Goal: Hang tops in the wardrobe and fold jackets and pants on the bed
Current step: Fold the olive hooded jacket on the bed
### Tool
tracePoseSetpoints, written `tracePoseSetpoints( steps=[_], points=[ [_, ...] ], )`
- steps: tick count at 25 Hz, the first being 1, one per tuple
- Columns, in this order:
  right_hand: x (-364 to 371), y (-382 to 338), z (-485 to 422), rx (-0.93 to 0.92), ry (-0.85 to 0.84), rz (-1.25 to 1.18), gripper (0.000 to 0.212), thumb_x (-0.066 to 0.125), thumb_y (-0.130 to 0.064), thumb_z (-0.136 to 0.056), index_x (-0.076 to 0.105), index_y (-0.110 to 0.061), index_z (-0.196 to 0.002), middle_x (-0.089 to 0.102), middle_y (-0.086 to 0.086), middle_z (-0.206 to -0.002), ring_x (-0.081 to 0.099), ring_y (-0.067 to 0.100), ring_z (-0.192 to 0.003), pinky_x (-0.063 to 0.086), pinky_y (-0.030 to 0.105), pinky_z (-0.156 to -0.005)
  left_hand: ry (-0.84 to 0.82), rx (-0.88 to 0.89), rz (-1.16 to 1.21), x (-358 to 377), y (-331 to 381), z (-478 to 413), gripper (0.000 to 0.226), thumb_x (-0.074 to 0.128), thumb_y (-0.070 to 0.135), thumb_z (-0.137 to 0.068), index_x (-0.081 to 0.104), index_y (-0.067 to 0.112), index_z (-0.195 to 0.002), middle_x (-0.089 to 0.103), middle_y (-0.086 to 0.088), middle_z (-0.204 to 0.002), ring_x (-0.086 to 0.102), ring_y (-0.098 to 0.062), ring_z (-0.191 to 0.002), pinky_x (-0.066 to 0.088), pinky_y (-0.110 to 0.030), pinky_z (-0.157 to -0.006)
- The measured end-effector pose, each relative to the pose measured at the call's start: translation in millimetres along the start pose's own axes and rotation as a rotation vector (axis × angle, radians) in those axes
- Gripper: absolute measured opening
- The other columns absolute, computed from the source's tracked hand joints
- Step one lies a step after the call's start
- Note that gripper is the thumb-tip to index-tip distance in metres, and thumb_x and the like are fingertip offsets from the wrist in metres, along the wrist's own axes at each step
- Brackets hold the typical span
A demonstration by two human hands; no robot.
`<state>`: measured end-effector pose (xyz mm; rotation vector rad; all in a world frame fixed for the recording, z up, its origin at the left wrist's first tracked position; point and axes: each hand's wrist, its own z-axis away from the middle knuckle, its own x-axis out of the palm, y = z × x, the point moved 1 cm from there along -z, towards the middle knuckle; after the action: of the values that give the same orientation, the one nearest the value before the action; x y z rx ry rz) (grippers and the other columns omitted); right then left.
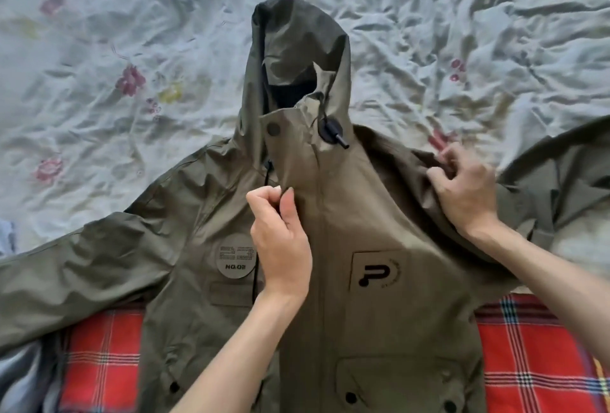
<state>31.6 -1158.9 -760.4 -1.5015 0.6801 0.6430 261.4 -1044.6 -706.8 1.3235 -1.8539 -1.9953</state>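
A red plaid blanket point(528, 363) lies along the near edge, with what looks like bluish cloth point(19, 376) at its left.

Olive jacket point(363, 214) of smooth, faintly glossy cloth; crumpled matt floral bedsheet point(132, 49); woven plaid blanket point(528, 363)

An olive jacket point(336, 313) is carrying two printed marks on its chest. On the picture's left, a round grey patch point(235, 259) is showing large blocky digits made of fine lines, most likely reading "23". Under them the line "NO.02" is standing in dark letters; the first letter is looking a little like an H, so that reading is not certain. The left hand point(280, 241) is covering the patch's right edge. On the picture's right, a rectangular outlined panel point(379, 272) is bearing a bold black "P" logo with a dot at its foot. Small curved lettering is running beside it, too small to read.
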Motion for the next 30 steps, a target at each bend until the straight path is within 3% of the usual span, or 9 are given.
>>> tracePoseSetpoints(
  steps=[5,9,11,13,16,20,22,25,30],
  points=[
    [-3,7,-16,0.077,-0.281,0.452,0.029,0.055,-0.03,-0.09,0.061,-0.023,-0.117,0.071,0.015,-0.105,0.064,0.036,-0.096,0.048,0.039,-0.076,-0.139,-0.437,-0.098,40,-54,-47,0.022,0.053,0.029,-0.101,0.044,0.014,-0.113,0.06,0.001,-0.093,0.055,-0.023,-0.09,0.034,-0.032,-0.074],
    [32,-17,-42,0.106,-0.431,0.345,0.048,0.056,-0.063,-0.089,0.059,-0.023,-0.115,0.066,0.0,-0.102,0.062,0.027,-0.098,0.048,0.038,-0.077,-0.182,-0.293,-0.324,68,-72,-59,0.027,0.053,0.038,-0.1,0.055,0.014,-0.113,0.064,0.0,-0.093,0.059,-0.027,-0.092,0.032,-0.032,-0.073],
    [43,-26,-46,-0.022,-0.455,0.387,0.036,0.058,-0.053,-0.093,0.061,-0.018,-0.1,0.066,0.004,-0.093,0.063,0.028,-0.091,0.044,0.035,-0.069,-0.109,-0.201,-0.338,79,-85,-52,0.024,0.052,0.032,-0.101,0.052,0.01,-0.108,0.066,-0.01,-0.092,0.061,-0.034,-0.089,0.031,-0.034,-0.069],
    [27,-14,-56,0.038,-0.603,0.031,0.023,0.06,-0.037,-0.096,0.066,-0.02,-0.083,0.07,0.001,-0.084,0.064,0.024,-0.086,0.045,0.031,-0.069,-0.065,-0.149,-0.348,87,-98,-47,0.022,0.053,0.027,-0.1,0.05,0.007,-0.107,0.064,-0.015,-0.092,0.061,-0.039,-0.087,0.036,-0.039,-0.069],
    [11,16,-74,0.248,-0.806,-0.201,0.023,0.063,-0.036,-0.094,0.077,-0.017,-0.099,0.067,0.004,-0.125,0.055,0.019,-0.126,0.041,0.031,-0.107,-0.046,-0.035,-0.358,98,-113,-42,0.024,0.055,0.022,-0.097,0.047,0.011,-0.117,0.065,-0.012,-0.093,0.062,-0.035,-0.085,0.047,-0.045,-0.076],
    [39,11,-71,-0.07,-0.453,0.673,0.016,0.057,-0.025,-0.096,0.066,-0.016,-0.106,0.064,0.015,-0.114,0.059,0.036,-0.108,0.048,0.043,-0.086,-0.011,0.19,-0.364,104,-123,-38,0.031,0.059,0.015,-0.094,0.043,0.021,-0.12,0.065,-0.008,-0.095,0.058,-0.028,-0.078,0.045,-0.039,-0.077],
    [51,-13,-53,-0.232,-0.231,0.571,0.024,0.055,-0.021,-0.095,0.059,-0.013,-0.117,0.059,0.016,-0.111,0.056,0.037,-0.103,0.046,0.046,-0.087,-0.063,0.296,-0.419,105,-128,-38,0.029,0.055,0.018,-0.097,0.045,0.023,-0.124,0.063,-0.01,-0.113,0.055,-0.028,-0.088,0.043,-0.04,-0.08],
    [63,-27,-51,-0.187,-0.303,0.318,0.048,0.055,-0.05,-0.095,0.055,-0.015,-0.128,0.062,0.009,-0.117,0.057,0.03,-0.108,0.044,0.045,-0.092,-0.126,0.312,-0.496,107,-129,-38,0.033,0.049,0.025,-0.099,0.049,0.027,-0.132,0.047,-0.006,-0.135,0.047,-0.025,-0.108,0.04,-0.042,-0.088],
    [97,-24,-82,0.03,-0.356,0.489,0.04,0.053,-0.052,-0.094,0.063,-0.014,-0.099,0.07,0.018,-0.097,0.064,0.039,-0.093,0.037,0.038,-0.072,-0.158,0.241,-0.526,108,-129,-42,0.05,0.049,0.037,-0.098,0.036,0.024,-0.145,0.033,-0.003,-0.145,0.042,-0.025,-0.118,0.038,-0.041,-0.095]
  ],
)
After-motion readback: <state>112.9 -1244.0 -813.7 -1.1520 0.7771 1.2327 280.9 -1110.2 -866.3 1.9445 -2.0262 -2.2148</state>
